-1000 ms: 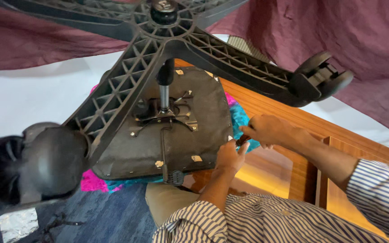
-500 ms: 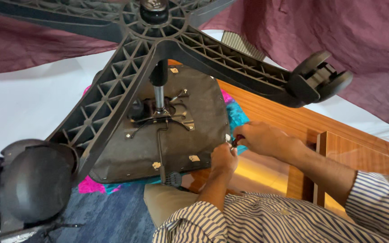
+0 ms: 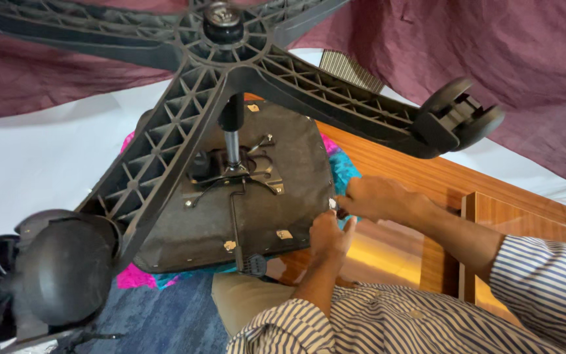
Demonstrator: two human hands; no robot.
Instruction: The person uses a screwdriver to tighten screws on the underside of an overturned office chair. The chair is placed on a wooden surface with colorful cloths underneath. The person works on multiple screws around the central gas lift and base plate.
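Both hands met at the seat (image 3: 230,216) edge: right hand (image 3: 375,196) pinched a small fitting (image 3: 333,204), left hand (image 3: 329,236) braced; better kept square.

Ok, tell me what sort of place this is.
Probably a home or small office room, not a proper workshop. An upturned office chair lies on a wooden desk, draped maroon cloth hangs behind, and blue carpet covers the floor.

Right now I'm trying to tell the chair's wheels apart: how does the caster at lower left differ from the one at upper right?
The lower-left caster looms large and close to the camera, showing its smooth rounded hood; the upper-right caster looks smaller and farther off, showing its twin wheels with the gap between them. Both are black and sit at the ends of the star base arms.
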